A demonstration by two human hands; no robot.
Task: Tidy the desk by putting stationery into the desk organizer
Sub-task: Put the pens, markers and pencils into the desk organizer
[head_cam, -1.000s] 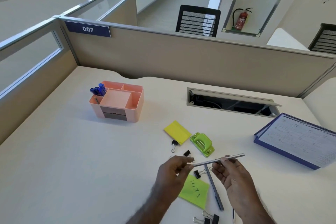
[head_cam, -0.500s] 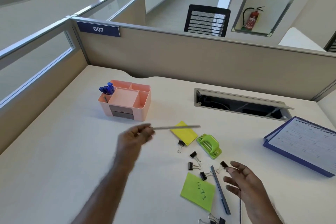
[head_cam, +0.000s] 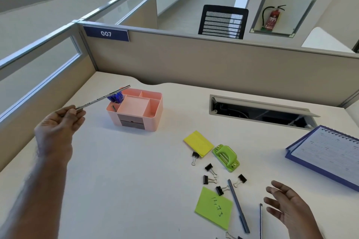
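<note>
My left hand (head_cam: pixel 58 124) pinches one end of a thin grey pen (head_cam: pixel 103 97); the pen's far tip reaches over the back left corner of the pink desk organizer (head_cam: pixel 149 116), above the blue pens (head_cam: pixel 116 97) standing in its left slot. My right hand (head_cam: pixel 289 209) hovers open and empty at the lower right. Loose on the desk lie a grey-blue pen (head_cam: pixel 238 205), another thin pen (head_cam: pixel 261 219), several black binder clips (head_cam: pixel 210 169), a yellow sticky pad (head_cam: pixel 198 143), a green sticky pad (head_cam: pixel 214 207) and a green hole punch (head_cam: pixel 225 157).
A blue spiral notebook (head_cam: pixel 326 153) lies at the right edge. An open cable tray (head_cam: pixel 260 110) is set into the desk behind the stationery. Beige partition walls (head_cam: pixel 213 64) close the back and left sides.
The grey pen passed from both hands to my left hand alone, which carried it leftward and up to the organizer. My right hand let go and dropped back, open.
</note>
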